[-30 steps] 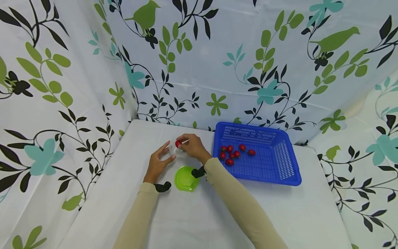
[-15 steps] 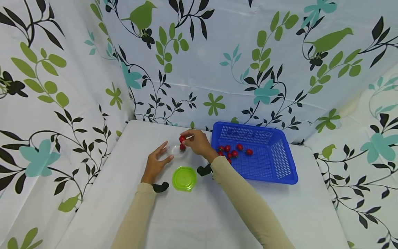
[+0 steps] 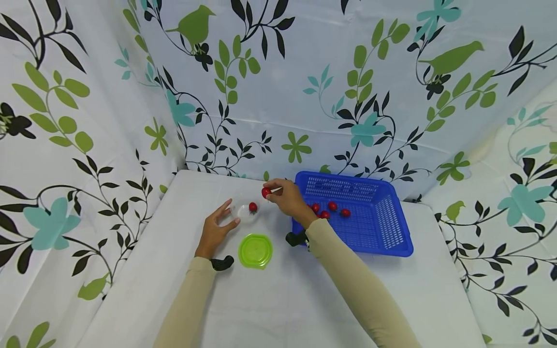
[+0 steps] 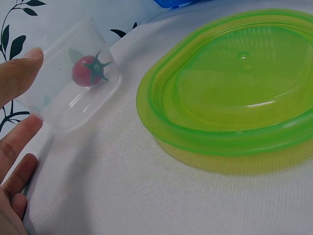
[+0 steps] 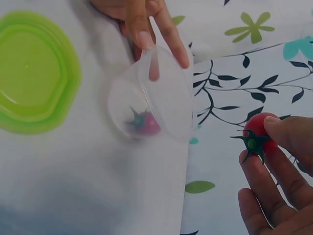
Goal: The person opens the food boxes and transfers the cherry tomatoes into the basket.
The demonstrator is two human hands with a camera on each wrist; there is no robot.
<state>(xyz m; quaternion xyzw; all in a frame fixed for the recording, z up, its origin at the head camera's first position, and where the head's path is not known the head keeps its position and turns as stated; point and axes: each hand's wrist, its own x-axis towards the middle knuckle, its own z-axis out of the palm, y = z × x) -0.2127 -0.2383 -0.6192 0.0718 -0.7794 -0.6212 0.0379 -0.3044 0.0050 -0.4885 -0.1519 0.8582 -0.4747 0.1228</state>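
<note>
My left hand (image 3: 213,229) holds a small clear plastic container (image 3: 242,213) by its side, thumb and fingers spread around it. Inside lies one red cherry tomato (image 4: 88,70) with a green star-shaped calyx. To the right of the container, my right hand (image 3: 289,199) pinches another cherry tomato (image 5: 259,132) between thumb and fingers, in the air near the basket's left wall. Closer to me, a green plastic lid (image 3: 255,251) lies on the white cloth between the two wrists.
A blue perforated basket (image 3: 370,232) stands at the right with several cherry tomatoes (image 3: 332,206) toward its left side; my right hand and forearm hide part of it. Patterned curtains (image 3: 278,87) hang behind and beside the white-covered table (image 3: 278,309).
My right hand has moved up and right, away from the container, carrying a cherry tomato. Another tomato now shows inside the container. My left hand stays at the container.
</note>
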